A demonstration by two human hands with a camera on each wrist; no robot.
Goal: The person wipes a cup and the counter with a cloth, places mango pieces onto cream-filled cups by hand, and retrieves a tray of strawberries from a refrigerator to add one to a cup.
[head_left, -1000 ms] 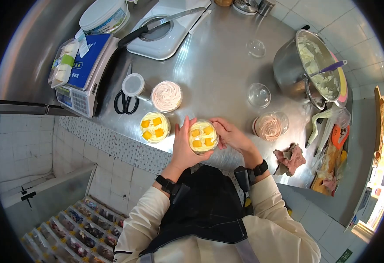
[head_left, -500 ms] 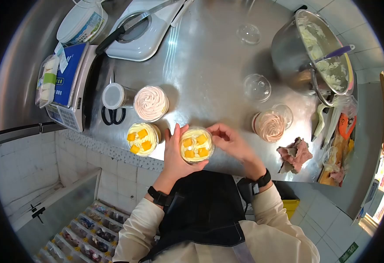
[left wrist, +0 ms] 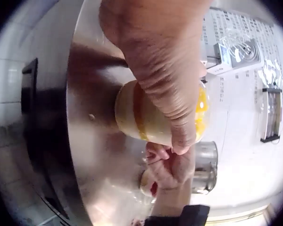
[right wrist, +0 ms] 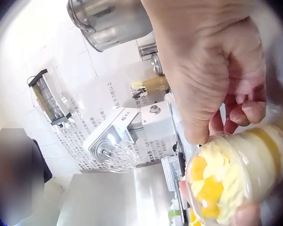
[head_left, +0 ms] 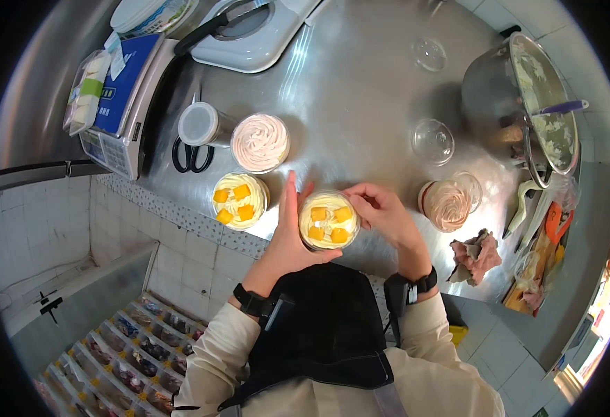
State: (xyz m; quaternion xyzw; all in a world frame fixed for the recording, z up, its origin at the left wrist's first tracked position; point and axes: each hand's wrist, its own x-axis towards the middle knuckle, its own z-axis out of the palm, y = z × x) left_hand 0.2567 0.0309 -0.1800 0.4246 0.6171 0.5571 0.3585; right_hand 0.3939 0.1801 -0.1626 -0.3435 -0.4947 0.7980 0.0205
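Note:
My left hand (head_left: 287, 243) grips a clear dessert cup (head_left: 329, 221) round its side, fingers at the far side and thumb along the near side. Pale cream with several yellow fruit cubes fills the cup's top under a clear lid (right wrist: 217, 183). My right hand (head_left: 388, 219) holds the lid's right edge with its thumb and curled fingers. In the left wrist view the cup side (left wrist: 127, 110) has an orange layer between pale ones. Left of it stands a second fruit-topped cup (head_left: 239, 200), with a pink-cream cup (head_left: 260, 143) behind.
At right stand another pink-cream cup (head_left: 450, 207), two loose clear lids (head_left: 433, 142), a crumpled pinkish cloth (head_left: 475, 256) and a steel pot (head_left: 493, 97) of cream with a purple-handled spatula (head_left: 559, 108). At left are scissors (head_left: 194, 156), a lidded tub (head_left: 198, 124) and a scale (head_left: 121, 104).
The head view has shifted about. My left hand keeps its grip on the cup while my right fingers move slightly at the lid's edge.

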